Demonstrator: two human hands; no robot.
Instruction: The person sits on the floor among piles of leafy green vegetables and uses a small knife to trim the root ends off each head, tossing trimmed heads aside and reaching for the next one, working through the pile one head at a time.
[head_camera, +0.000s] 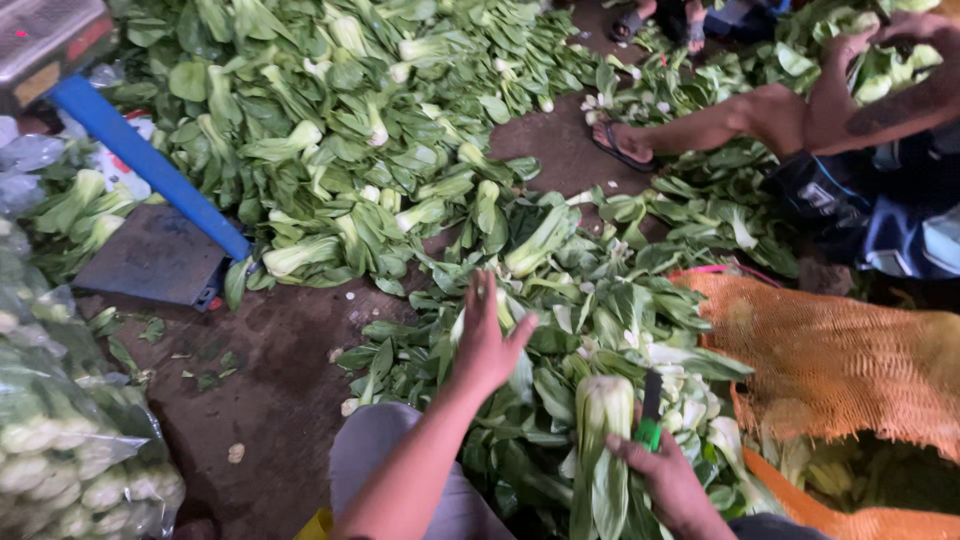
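The person sits low over a heap of bok choy spread across a dark, wet floor. The left hand reaches forward with fingers extended and held together, palm down on the leaves of the near heap; it grips nothing that I can see. The right hand is closed around 2 things at once: 1 head of bok choy, held upright by its pale stalk end, and a small knife with a green handle, blade pointing up beside the stalk.

Progress, as I judge it from the layout: the greater part remains unsorted. A large loose pile covers the floor beyond, and the near heap is thick with untrimmed heads and stray leaves. On the finished side, clear plastic bags packed with pale heads stand at the left edge, and an orange mesh sack lies open at the right with some greens showing in its mouth (how full, I cannot tell).

A blue-framed platform scale stands at the left with nothing on its plate. A second person crouches at the upper right, handling greens there, one sandalled foot on the floor.
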